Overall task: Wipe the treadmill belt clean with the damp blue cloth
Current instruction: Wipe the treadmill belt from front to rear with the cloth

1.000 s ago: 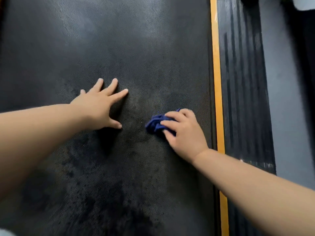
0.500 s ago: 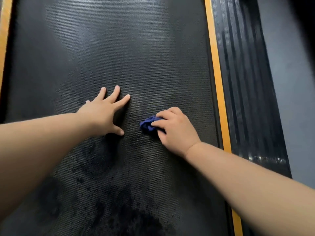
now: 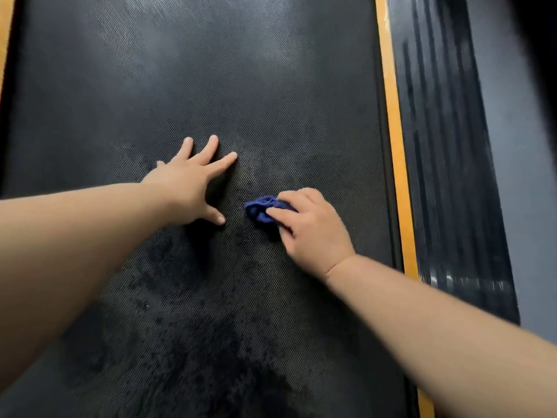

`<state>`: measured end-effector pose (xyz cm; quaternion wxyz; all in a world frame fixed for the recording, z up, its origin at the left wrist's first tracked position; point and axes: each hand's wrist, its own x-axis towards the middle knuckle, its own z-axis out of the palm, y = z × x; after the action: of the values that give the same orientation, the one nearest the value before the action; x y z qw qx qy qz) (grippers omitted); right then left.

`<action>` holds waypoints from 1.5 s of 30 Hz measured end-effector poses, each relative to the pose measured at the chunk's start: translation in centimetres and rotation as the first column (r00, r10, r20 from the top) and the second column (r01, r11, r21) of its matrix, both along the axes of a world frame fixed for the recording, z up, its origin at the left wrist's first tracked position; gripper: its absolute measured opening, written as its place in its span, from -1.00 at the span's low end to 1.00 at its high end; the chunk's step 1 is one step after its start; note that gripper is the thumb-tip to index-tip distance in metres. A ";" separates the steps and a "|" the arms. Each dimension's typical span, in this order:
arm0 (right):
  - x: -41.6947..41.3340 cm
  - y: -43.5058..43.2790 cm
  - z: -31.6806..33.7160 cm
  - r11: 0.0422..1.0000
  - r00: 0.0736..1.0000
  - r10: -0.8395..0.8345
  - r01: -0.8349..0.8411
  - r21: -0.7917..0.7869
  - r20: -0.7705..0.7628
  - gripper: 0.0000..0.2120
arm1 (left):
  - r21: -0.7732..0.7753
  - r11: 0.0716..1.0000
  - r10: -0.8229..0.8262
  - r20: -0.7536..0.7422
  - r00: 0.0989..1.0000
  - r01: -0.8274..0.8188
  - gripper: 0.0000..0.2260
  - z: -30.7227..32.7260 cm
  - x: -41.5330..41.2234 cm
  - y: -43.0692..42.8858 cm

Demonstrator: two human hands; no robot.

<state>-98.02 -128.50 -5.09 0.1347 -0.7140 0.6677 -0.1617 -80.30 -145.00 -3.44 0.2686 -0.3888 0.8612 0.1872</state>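
At frame centre, the right hand (image 3: 310, 230) grips the bunched blue cloth (image 3: 260, 210) against the treadmill belt (image 3: 241, 70); the left hand (image 3: 188, 184) rests flat, fingers spread. Better to open the cloth wider and overlap strokes across the mottled lower patches.

At right edge, smooth grey floor (image 3: 524, 176), darkening to shadow toward top corner. Just beside it, black ribbed side rail (image 3: 446, 146), glossy with reflected light. Along rail, narrow orange-yellow strip (image 3: 393, 116); second orange-yellow strip (image 3: 3, 31) at far left.
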 end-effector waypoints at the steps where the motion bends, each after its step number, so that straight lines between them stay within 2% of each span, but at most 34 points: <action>1: -2.2 -1.0 -0.4 0.999 0.998 0.009 -0.012 -0.044 -0.056 -0.75 | -0.007 1.000 0.001 -0.012 1.000 -0.001 0.05 -0.2 0.0 0.0; 3: -7.0 -3.6 -0.2 0.975 0.970 -0.208 0.196 -0.105 -0.125 -0.70 | -0.022 1.000 0.004 -0.019 1.000 -0.005 0.04 -0.2 0.3 0.3; 5: -9.8 -4.9 0.0 0.892 0.875 -0.451 0.450 -0.052 -0.177 -0.65 | -0.029 0.999 0.013 -0.030 0.999 -0.014 0.04 -0.3 0.4 0.4; 6: -9.3 -4.7 0.2 0.871 0.844 -0.481 0.492 -0.017 -0.236 -0.65 | -0.019 1.000 0.014 -0.031 0.999 -0.015 0.04 -0.2 0.3 0.3; 8: -5.8 -2.7 0.5 0.900 0.867 -0.417 0.435 0.007 -0.275 -0.63 | 0.000 1.000 0.020 -0.036 0.999 -0.020 0.05 0.1 0.0 0.2; 11: -0.8 1.9 0.5 0.965 0.947 -0.240 0.257 0.056 -0.214 -0.50 | -0.002 0.999 0.037 -0.066 0.997 -0.038 0.05 -0.3 0.3 0.2; 15: -1.6 3.0 -0.2 0.995 0.980 0.031 -0.012 0.100 -0.198 -0.52 | -0.017 0.999 0.043 -0.114 0.993 -0.045 0.04 -0.4 0.6 0.4; 16: -2.6 1.9 -0.1 0.996 0.978 0.024 -0.006 0.089 -0.208 -0.56 | -0.035 0.998 0.047 -0.115 0.992 -0.051 0.02 -0.4 0.8 0.6; 18: -4.3 -0.8 0.6 0.983 0.965 -0.151 0.170 0.074 -0.213 -0.61 | -0.106 0.991 0.066 -0.098 0.993 -0.076 -0.03 -0.3 1.3 1.6; 20: -4.6 -3.5 0.8 0.916 0.913 -0.337 0.374 0.145 -0.230 -0.59 | -0.142 0.983 0.101 -0.094 0.990 -0.114 -0.09 -0.1 2.2 2.6; 22: -3.5 -4.5 1.1 0.871 0.879 -0.409 0.456 0.184 -0.243 -0.53 | -0.123 0.978 0.155 -0.101 0.983 -0.167 -0.08 0.3 3.1 2.8; 25: -1.5 -3.2 1.3 0.904 0.910 -0.347 0.389 0.177 -0.227 -0.51 | -0.095 0.953 0.283 -0.076 0.956 -0.289 -0.01 0.6 3.8 2.2; 28: -0.9 -1.2 0.9 0.979 0.978 -0.114 0.140 0.147 -0.174 -0.59 | -0.112 0.955 0.271 -0.063 0.961 -0.276 0.01 0.1 3.6 1.9; 30: -2.6 -2.5 0.5 0.993 0.980 -0.058 0.076 0.092 -0.189 -0.64 | -0.113 0.957 0.262 -0.060 0.963 -0.267 0.01 -0.1 3.4 1.7; 32: -4.3 -5.4 0.6 0.973 0.960 -0.207 0.222 0.063 -0.187 -0.70 | -0.106 0.957 0.265 -0.047 0.963 -0.269 0.01 -0.2 3.4 1.7; 34: -5.3 -8.1 0.6 0.937 0.933 -0.326 0.341 0.081 -0.154 -0.66 | -0.106 0.957 0.266 -0.046 0.963 -0.269 0.00 -0.3 3.3 1.8; 37: -3.7 -9.1 0.6 0.943 0.944 -0.265 0.296 0.150 -0.195 -0.63 | -0.106 0.959 0.260 -0.056 0.964 -0.264 0.00 -0.2 3.3 1.8; 40: -2.2 -6.7 0.9 0.958 0.974 -0.171 0.199 0.206 -0.147 -0.39 | -0.098 0.957 0.268 -0.073 0.961 -0.274 0.00 -0.1 3.3 1.8; 42: -2.9 -5.5 1.8 0.934 0.971 -0.220 0.237 0.268 -0.094 -0.26 | -0.105 0.958 0.260 -0.074 0.963 -0.266 -0.01 -0.1 3.3 1.8; 45: -4.6 -5.6 2.6 0.913 0.938 -0.207 0.287 0.289 -0.277 -0.23 | -0.123 0.961 0.243 -0.065 0.968 -0.249 -0.01 -0.2 3.4 1.8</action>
<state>-102.65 -134.12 -2.48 0.1470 -0.6056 0.7818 0.0224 -76.86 -143.19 -3.63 0.1960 -0.5048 0.8229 0.1722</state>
